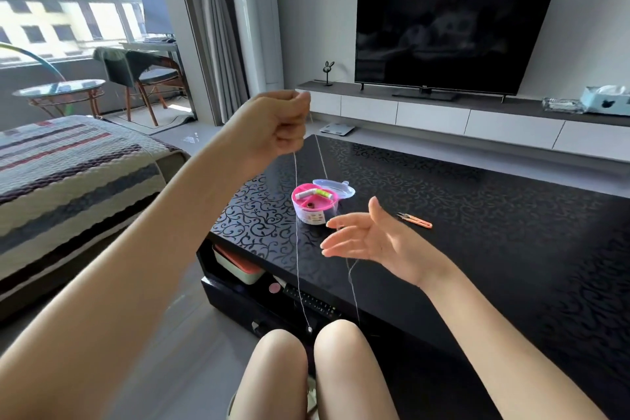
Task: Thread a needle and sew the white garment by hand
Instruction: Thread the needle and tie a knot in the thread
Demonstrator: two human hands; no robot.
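Observation:
My left hand [278, 124] is raised in a fist and pinches a thin white thread [296, 222]. Two strands hang from it. One drops straight down to a small knot or weight near my knees. The other strand runs down to the right, across the fingertips of my right hand [368, 237], and trails below it. My right hand is held out flat, palm up, fingers straight. A round pink sewing kit [313, 203] with thread spools stands on the black table, its clear lid beside it. I cannot make out the needle. The white garment is barely visible between my legs.
Orange thread snips [416, 220] lie on the black patterned coffee table [477, 215] to the right of the kit. Boxes sit on the shelf under the table. A TV [450, 31] stands on a low cabinet behind. A striped sofa cover [68, 174] is at left.

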